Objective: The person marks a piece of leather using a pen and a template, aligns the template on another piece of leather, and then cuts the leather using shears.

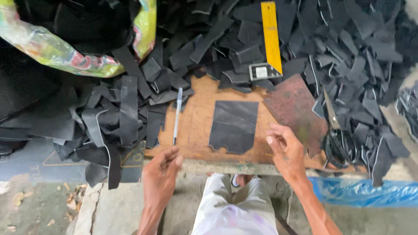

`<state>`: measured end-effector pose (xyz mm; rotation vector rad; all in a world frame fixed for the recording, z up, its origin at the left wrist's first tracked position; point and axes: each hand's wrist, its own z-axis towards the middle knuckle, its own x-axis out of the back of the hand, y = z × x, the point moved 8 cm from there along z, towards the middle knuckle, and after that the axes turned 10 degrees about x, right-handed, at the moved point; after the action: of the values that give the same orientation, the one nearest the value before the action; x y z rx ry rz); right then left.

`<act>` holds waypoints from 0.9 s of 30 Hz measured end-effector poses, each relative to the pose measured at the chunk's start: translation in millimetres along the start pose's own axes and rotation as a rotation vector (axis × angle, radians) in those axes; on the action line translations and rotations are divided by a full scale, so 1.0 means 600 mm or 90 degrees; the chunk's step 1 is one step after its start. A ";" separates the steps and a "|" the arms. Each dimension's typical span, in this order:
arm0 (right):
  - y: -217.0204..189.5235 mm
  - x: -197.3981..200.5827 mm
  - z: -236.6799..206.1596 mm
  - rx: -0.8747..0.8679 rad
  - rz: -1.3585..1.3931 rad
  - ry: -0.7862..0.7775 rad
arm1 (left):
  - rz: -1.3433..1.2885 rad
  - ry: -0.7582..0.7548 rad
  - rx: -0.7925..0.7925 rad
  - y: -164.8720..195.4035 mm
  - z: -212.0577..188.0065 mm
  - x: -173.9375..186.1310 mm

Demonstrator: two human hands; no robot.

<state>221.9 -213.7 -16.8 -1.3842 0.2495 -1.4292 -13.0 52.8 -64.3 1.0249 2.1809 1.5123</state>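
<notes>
A cut black leather piece (234,125) lies flat on a brown wooden board (198,119). My right hand (284,150) hovers just right of it, fingers loosely curled, holding nothing that I can see. My left hand (162,169) hangs at the board's near edge, fingers bent, just below the tip of a white pen (177,115) that lies on the board's left side. Neither hand touches the leather piece.
Black leather scraps (348,48) are heaped around the board. A yellow ruler (271,35) lies behind it, scissors (334,130) to the right on the scraps. A reddish-brown sheet (296,109) overlaps the board's right. A colourful bag (65,52) sits far left, blue plastic (361,191) near right.
</notes>
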 end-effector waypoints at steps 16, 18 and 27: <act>-0.003 0.003 -0.029 0.132 0.093 0.007 | 0.211 -0.138 -0.232 0.082 0.001 -0.150; -0.003 0.013 -0.023 0.173 0.064 0.017 | 0.198 -0.183 -0.236 0.076 0.006 -0.156; 0.055 0.088 0.034 0.210 -0.144 0.059 | 0.099 -0.265 -0.154 0.052 0.021 -0.153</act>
<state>269.3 -257.6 -4.6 -1.1019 -0.0856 -1.6387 71.0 3.9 -55.4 1.3097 1.6279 1.4259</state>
